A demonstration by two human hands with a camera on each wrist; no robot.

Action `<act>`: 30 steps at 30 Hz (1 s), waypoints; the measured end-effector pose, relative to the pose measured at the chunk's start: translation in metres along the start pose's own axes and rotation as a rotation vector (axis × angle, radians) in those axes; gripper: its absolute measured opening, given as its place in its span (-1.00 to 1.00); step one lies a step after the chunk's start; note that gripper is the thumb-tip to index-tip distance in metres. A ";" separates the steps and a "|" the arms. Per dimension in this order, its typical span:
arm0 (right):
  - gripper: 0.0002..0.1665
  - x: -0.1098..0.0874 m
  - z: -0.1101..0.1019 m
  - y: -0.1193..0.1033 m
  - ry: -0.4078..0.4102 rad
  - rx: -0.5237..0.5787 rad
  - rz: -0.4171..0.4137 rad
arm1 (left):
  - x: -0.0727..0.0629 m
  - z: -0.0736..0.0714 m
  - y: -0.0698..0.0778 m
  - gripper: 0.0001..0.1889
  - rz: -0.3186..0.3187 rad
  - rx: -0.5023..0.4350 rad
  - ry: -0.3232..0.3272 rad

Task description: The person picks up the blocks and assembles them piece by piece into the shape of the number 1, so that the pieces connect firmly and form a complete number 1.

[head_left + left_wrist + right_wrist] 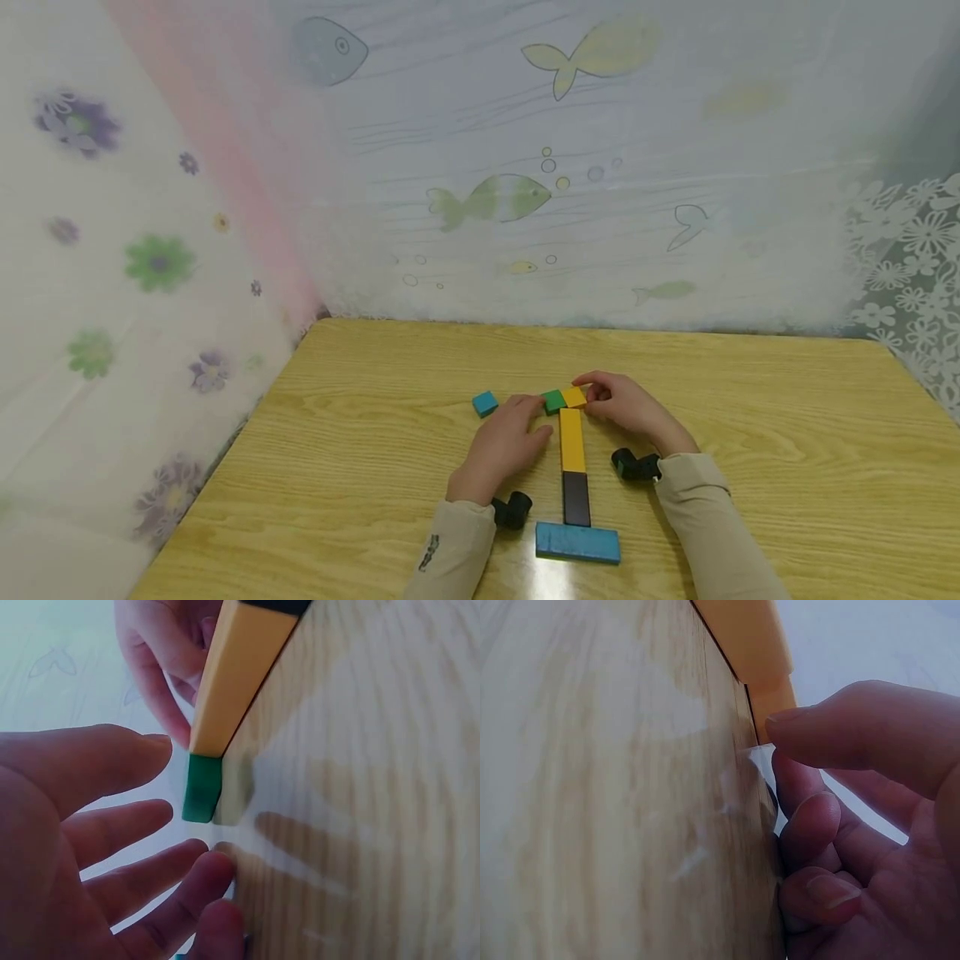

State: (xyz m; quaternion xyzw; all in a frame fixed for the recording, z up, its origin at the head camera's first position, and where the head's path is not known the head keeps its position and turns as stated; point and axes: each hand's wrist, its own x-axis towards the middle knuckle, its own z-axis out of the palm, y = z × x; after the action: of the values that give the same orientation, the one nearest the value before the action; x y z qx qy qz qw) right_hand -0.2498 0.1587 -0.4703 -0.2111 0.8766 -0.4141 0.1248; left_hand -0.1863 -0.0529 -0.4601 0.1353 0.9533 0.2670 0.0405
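My right hand [628, 408] pinches a small yellow block [574, 397] by its right end, thumb on the near corner and index finger behind. A small green block [553, 402] lies against its left side. My left hand [504, 443] is beside the green block with fingers extended, fingertips close to it. In the left wrist view those fingers are spread below the green block [202, 787]. Just below the small pair stands the end of a long yellow block [572, 440], followed by a black block [577, 498] and a wide blue block [577, 543] across the bottom.
A small blue square block [485, 403] lies apart, left of my left hand. Black wrist cameras [513, 510] hang by both sleeves. The wood-grain table [360, 467] ends at a patterned curtain [480, 250] behind and on the left.
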 end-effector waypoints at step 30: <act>-0.56 -0.001 -0.001 -0.003 -0.012 0.004 -0.010 | -0.003 -0.028 -0.031 -0.66 -0.163 -0.157 0.207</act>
State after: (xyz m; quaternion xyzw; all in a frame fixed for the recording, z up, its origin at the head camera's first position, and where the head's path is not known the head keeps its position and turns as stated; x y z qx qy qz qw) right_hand -0.2484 0.1578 -0.4670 -0.2179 0.8738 -0.4154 0.1285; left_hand -0.1954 -0.0935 -0.4524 0.0254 0.9363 0.3493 -0.0259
